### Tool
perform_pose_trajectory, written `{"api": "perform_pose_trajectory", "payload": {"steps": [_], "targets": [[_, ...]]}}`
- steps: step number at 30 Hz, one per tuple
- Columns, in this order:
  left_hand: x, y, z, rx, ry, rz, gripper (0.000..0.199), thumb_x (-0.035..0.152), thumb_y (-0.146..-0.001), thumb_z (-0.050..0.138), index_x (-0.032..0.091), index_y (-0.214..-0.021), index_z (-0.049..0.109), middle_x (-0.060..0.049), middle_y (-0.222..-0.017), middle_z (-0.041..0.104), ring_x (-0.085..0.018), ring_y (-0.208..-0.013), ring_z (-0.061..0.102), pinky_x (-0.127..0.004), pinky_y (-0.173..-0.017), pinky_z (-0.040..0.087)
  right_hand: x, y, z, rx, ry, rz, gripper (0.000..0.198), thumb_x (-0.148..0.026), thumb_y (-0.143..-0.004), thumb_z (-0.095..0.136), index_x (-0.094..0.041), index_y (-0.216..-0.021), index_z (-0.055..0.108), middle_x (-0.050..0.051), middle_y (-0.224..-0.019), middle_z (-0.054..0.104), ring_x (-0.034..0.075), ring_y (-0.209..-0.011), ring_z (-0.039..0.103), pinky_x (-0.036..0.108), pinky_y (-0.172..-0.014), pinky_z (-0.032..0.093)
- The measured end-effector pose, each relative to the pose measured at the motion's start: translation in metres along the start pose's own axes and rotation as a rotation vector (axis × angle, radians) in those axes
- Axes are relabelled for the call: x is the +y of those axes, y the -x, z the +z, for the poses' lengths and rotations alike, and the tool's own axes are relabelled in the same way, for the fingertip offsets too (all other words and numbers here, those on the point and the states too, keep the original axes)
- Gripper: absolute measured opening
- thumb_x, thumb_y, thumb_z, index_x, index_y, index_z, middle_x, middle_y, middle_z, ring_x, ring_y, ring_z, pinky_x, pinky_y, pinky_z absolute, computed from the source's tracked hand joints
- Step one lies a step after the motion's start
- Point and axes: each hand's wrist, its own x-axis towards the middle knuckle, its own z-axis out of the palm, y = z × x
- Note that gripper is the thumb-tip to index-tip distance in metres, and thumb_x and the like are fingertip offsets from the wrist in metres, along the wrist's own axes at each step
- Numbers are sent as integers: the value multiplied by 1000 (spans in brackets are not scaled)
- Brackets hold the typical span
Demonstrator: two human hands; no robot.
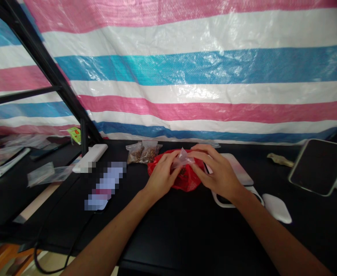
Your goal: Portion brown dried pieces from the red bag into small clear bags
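Observation:
Both hands meet over a red plastic bag [188, 183] that lies spread on the black table. Between them is a small clear plastic bag [182, 158]. My left hand [163, 174] pinches its left side, and my right hand [214, 168] has its fingers closed on the right side. Some brownish bits show in the red bag below the fingers, too small to name. Two small clear bags filled with brown grains [149, 152] stand just behind and left of my left hand. Next to my right wrist is a flat pale device [237, 168], partly covered by the hand.
A phone [105, 188] with a blurred screen and a white power strip [95, 155] lie to the left. Right are a white rounded case [277, 208], a dark-screened device [319, 166] and a dry brown piece [280, 159]. Black frame bars [50, 73] and a striped sheet [185, 69] rise behind.

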Motion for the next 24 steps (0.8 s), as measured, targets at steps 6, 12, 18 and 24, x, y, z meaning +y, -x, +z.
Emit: {"api": "perform_pose_trajectory", "payload": {"steps": [6,12,18,24], "targets": [[4,-8,-18,294,-192,7,44,36,-98,63,25,-139,53,-10,-132,64,-28,-128,56,-47,-114,43,16,-1,-9,259,157,182,11,-26,-98,60,-27,-106,67,6,-99,71,24,-93,69,41,-87,55],[-25,-11,-34,539,-475,-214,43,36,-93,65,16,-130,58,-18,-122,67,-39,-123,57,-60,-109,44,70,10,-32,312,407,725,28,-42,-91,64,-23,-111,66,5,-84,74,27,-72,68,37,-65,48],[-39,-9,-31,362,-524,-322,44,23,-89,66,17,-131,56,-16,-125,68,-36,-121,62,-55,-105,51,103,26,-36,91,545,724,43,-24,-85,58,-18,-126,66,14,-108,73,33,-94,69,43,-78,51],[-15,-15,-36,481,-366,6,41,22,-93,64,20,-133,55,-12,-126,66,-28,-118,64,-47,-106,51,65,6,-29,257,300,349,30,-25,-93,56,-20,-120,68,11,-107,69,28,-99,67,42,-92,53]]}}
